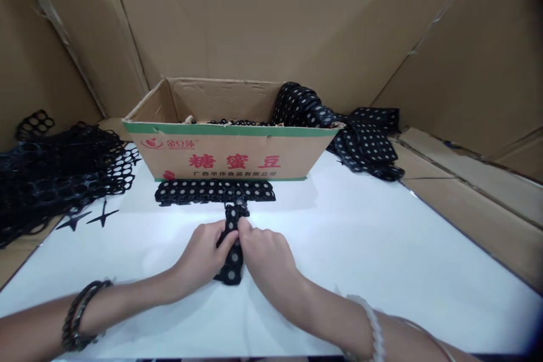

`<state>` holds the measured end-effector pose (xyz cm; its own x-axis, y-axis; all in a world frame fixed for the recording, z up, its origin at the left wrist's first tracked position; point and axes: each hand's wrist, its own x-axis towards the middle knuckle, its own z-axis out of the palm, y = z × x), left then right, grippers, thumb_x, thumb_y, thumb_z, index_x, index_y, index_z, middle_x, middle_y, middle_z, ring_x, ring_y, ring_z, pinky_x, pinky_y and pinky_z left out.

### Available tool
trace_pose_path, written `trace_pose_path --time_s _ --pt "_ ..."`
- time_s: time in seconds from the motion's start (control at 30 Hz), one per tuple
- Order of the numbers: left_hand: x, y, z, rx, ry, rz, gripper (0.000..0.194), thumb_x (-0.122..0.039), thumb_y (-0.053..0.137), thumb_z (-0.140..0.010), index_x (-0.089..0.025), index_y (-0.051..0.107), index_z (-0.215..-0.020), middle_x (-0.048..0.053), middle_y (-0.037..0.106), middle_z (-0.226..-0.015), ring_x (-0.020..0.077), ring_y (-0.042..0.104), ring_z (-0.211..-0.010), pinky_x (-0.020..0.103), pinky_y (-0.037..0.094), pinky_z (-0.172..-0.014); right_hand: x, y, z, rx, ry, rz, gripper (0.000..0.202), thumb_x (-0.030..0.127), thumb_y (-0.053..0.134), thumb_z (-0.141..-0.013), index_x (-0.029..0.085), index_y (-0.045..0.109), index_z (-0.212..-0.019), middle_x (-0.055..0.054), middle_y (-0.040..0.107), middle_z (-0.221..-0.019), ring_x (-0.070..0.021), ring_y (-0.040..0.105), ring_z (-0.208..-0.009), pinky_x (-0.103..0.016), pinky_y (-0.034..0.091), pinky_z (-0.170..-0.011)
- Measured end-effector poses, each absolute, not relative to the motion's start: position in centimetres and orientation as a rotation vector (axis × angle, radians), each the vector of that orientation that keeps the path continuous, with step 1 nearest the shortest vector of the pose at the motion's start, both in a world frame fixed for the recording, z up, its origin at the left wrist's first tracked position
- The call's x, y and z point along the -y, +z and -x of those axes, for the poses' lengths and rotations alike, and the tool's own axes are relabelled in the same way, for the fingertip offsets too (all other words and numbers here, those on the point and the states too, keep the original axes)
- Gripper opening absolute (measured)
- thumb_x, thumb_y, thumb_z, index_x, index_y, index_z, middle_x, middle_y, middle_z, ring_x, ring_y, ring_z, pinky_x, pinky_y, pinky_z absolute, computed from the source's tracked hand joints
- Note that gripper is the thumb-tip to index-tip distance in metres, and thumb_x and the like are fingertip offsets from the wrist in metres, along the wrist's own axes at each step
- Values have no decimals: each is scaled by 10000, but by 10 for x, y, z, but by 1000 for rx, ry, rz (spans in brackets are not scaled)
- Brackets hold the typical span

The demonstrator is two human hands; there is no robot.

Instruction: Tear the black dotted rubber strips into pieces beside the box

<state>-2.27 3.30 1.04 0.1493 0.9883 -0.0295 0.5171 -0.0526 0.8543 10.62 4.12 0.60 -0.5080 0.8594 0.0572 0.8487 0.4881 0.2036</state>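
Note:
Between my two hands lies a narrow black rubbery strip with pale round spots (pixel 232 275), pointing away from me on the white table. My left hand (pixel 207 249) is closed on its left side, thumb on top. My right hand (pixel 265 246) pinches its right edge near the far end. Small black rings (pixel 241 203) show at that far end. Just beyond, a similar spotted strip (pixel 203 191) lies crosswise against the front of a cardboard box (pixel 233 150). What my fingertips touch underneath is hidden.
Black perforated sheet scraps (pixel 63 164) heap up at the left, with star-shaped offcuts (pixel 103 215) near them. Small black rings (pixel 241 123) lie inside the box. More spotted black sheets (pixel 365 136) drape over its right side. Cardboard walls (pixel 263 17) enclose the white table (pixel 382 271).

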Motion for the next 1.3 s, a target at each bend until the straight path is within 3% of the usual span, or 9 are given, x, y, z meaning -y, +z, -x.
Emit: trace_pose_path --time_s 0.2,0.27,0.4,0.7,1.0,1.3 --pt "-40 11 28 -1295 858 -1504 242 -378 423 -790 -152 483 -725 6 529 -691 136 486 -650 227 394 -582 -65 20 -124 -2590 121 -1642 208 66 351 -774 187 440 -918 -15 573 -599 -176 563 -553 -232 229 -432" --pt "-43 11 29 -1218 877 -1406 275 -414 405 -794 -154 470 -733 0 516 -671 126 497 -600 234 418 -546 -74 25 -134 -2619 20 -1624 167 137 316 -822 197 454 -895 -17 578 -614 -169 558 -572 -231 209 -437" --pt "-46 10 29 -1152 861 -1271 324 -472 391 -785 -158 450 -731 -17 494 -612 115 498 -483 250 444 -450 -83 31 -143 -2667 -152 -1662 278 247 217 -883 189 488 -852 -28 575 -657 -142 536 -594 -230 212 -463" --pt "-45 13 28 -1152 872 -1199 307 -451 424 -779 -151 443 -715 -14 506 -578 109 502 -469 236 462 -405 -87 35 -148 -2743 -534 -1716 308 310 249 -880 190 492 -734 -17 564 -678 -130 518 -638 -206 272 -537" --pt "-39 11 27 -1129 885 -1198 321 -467 392 -796 -155 449 -747 2 542 -595 120 521 -483 243 467 -427 -90 44 -158 -2874 -585 -1781 323 328 206 -891 191 463 -750 -3 549 -661 -116 496 -602 -202 282 -534" --pt "-42 12 27 -1110 924 -1227 318 -451 339 -822 -165 477 -835 -7 532 -618 134 543 -491 267 478 -444 -62 29 -128 -2792 -57 -1518 227 262 236 -877 204 450 -833 2 546 -565 -140 503 -489 -241 148 -431"
